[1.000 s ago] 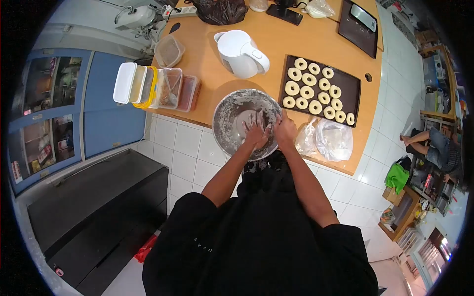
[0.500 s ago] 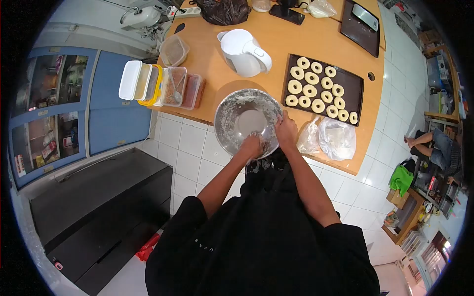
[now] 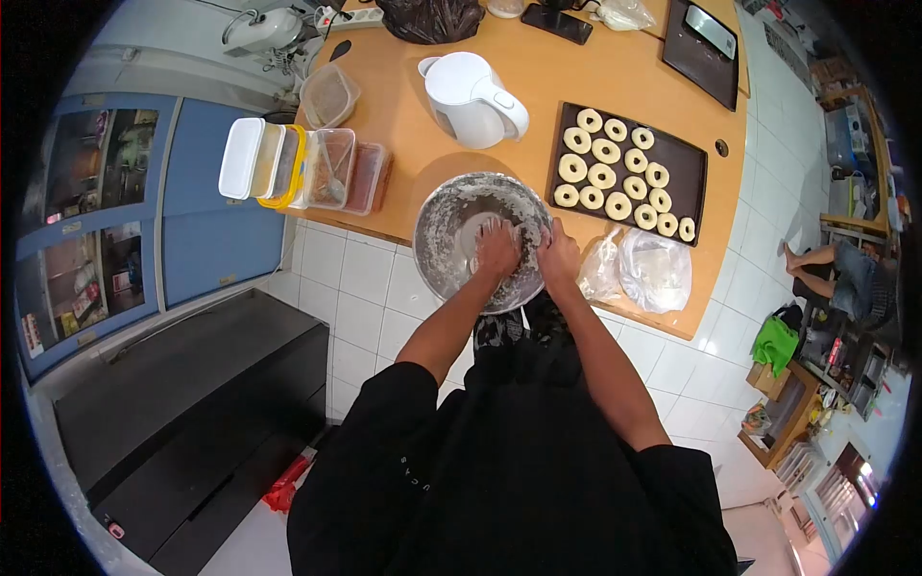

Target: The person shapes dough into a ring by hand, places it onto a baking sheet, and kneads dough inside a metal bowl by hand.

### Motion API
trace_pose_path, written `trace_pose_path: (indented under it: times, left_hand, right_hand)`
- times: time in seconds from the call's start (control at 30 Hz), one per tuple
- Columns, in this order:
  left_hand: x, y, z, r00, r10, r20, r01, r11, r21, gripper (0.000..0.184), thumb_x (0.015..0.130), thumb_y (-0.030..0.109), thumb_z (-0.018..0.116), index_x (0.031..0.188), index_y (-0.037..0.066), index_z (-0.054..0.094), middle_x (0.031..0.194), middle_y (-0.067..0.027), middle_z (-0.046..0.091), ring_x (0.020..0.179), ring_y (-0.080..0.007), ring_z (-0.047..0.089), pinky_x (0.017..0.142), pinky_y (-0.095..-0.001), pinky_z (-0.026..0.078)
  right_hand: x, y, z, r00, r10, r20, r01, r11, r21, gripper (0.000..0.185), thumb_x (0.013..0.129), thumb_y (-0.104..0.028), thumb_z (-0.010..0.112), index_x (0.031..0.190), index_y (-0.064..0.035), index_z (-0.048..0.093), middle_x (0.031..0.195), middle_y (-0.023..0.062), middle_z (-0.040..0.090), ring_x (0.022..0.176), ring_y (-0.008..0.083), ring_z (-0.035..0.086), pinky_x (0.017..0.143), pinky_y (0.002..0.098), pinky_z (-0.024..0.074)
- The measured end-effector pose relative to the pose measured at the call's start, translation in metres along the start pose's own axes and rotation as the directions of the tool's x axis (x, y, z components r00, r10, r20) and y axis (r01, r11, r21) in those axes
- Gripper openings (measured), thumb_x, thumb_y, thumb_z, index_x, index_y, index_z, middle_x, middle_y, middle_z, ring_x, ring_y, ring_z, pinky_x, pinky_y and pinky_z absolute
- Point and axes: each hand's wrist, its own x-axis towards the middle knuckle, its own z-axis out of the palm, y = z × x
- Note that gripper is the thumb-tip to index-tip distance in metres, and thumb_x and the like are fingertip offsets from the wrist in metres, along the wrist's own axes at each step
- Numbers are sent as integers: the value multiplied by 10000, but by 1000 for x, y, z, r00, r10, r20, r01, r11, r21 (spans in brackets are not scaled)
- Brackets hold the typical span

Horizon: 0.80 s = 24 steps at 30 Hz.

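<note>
A metal mixing bowl (image 3: pixel 437 264) sits at the table's front edge, its inner wall smeared with pale floury residue. My left hand (image 3: pixel 497 248) reaches down inside it, fingers stretched out and coated in whitish paste, touching a pale wet mixture (image 3: pixel 469 240) at the bottom. The fingertips are partly lost in that mixture. On the bowl's right rim, my right hand (image 3: pixel 559 257) is closed, thumb over the edge. Right beside this hand lie a small clear plastic bag (image 3: pixel 602 269) and a larger bag of white powder (image 3: pixel 656 272).
A dark tray (image 3: pixel 684 165) of ring-shaped doughs stands at right. Behind the bowl is a white electric kettle (image 3: pixel 473 101). Plastic containers (image 3: pixel 331 171) line the left edge. A black bag (image 3: pixel 432 19), phone (image 3: pixel 557 24) and second tray (image 3: pixel 687 67) are farther back. Another person's legs (image 3: pixel 816 269) show far right.
My left hand has moved forward from the bowl's near side toward its middle, and its fingers show more. My right hand stays on the rim.
</note>
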Motion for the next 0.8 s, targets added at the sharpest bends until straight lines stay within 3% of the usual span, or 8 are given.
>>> trace_pose_path:
  times: [0.1,0.2,0.3,0.4,0.5,0.63,0.73,0.8]
  left_hand:
    - [16,2,-4,998,-4,-70,1,999,-33,428,961,334,369,1121,-10,568,1280,-261,491,1176,-435,454,984,-574,301]
    - [33,-1,2,908,58,-415,-43,998,45,330,926,296,425,951,23,609,1104,-188,563,1060,-379,506,904,-514,348]
    - [46,-3,-4,936,-117,-332,87,991,-103,366,937,276,391,1004,0,621,1150,-212,584,1104,-373,516,961,-525,309]
    - [64,-9,7,774,-278,-568,174,957,-231,353,932,275,403,939,-6,615,1022,-202,599,1039,-368,530,949,-529,314]
    - [64,-10,4,773,-449,-447,255,866,-430,393,947,293,389,1026,-30,598,1080,-229,582,1057,-403,510,953,-530,311]
    - [51,-14,15,787,-461,-410,282,860,-424,447,958,317,373,1142,-46,559,1244,-281,496,1175,-427,446,1003,-537,286]
    - [35,-5,29,700,-298,-649,152,950,-272,392,930,304,418,1067,-42,540,1071,-222,508,991,-384,507,865,-521,348]
    - [30,-19,51,853,-300,-427,199,944,-265,549,922,352,442,1270,-74,428,1290,-295,421,1188,-459,422,993,-580,294]
  right_hand:
    - [1,-1,0,1000,21,8,-21,1000,14,183,918,-253,536,949,-77,498,696,252,615,676,476,603,591,560,463]
    - [3,-3,-4,998,62,17,-62,998,18,182,919,-243,529,959,-68,501,699,256,615,673,479,599,592,561,460]
    - [1,1,-3,996,92,22,-93,994,55,188,921,-239,521,975,-60,506,707,263,615,679,480,599,597,562,458]
    - [-2,2,-2,995,103,-14,-102,991,84,198,924,-243,515,990,-56,509,714,269,614,690,480,600,602,564,457]
    - [-4,-4,-3,991,128,-38,-126,991,55,202,925,-249,514,996,-59,512,718,269,615,700,481,602,609,567,457]
    - [-2,-10,-5,986,163,-32,-162,986,36,202,925,-261,517,1000,-73,518,726,265,620,715,483,604,621,569,462]
    - [-3,-14,-11,987,157,-19,-157,988,14,199,924,-268,520,999,-84,520,740,263,626,726,477,611,636,565,470]
    - [-2,-15,-15,986,164,29,-163,986,-17,224,920,-250,512,1065,-80,522,781,258,639,761,462,626,664,551,483]
